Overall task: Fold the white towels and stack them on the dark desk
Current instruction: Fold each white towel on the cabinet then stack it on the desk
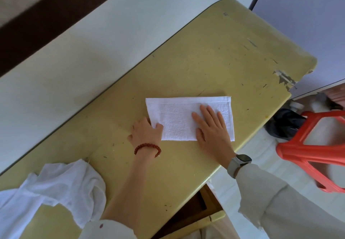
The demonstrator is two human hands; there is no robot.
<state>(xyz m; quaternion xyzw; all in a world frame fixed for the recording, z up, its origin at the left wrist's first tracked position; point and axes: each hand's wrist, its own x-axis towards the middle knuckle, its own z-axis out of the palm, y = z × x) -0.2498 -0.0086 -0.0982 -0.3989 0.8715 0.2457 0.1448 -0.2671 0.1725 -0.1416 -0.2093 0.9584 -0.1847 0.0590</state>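
The right hand (212,128) lies flat on the folded white towel (179,115) (fingers straight, toward 11 o'clock); the left hand (146,131) pinches its 8 o'clock corner on the desk (224,61).

bare desk (214,61) beyond, crumpled cloth (61,188) left

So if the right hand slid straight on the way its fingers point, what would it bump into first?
Probably nothing soon. The right hand lies flat on the towel, fingers pointing toward the wall. Past the towel's far edge, only bare desk shows.
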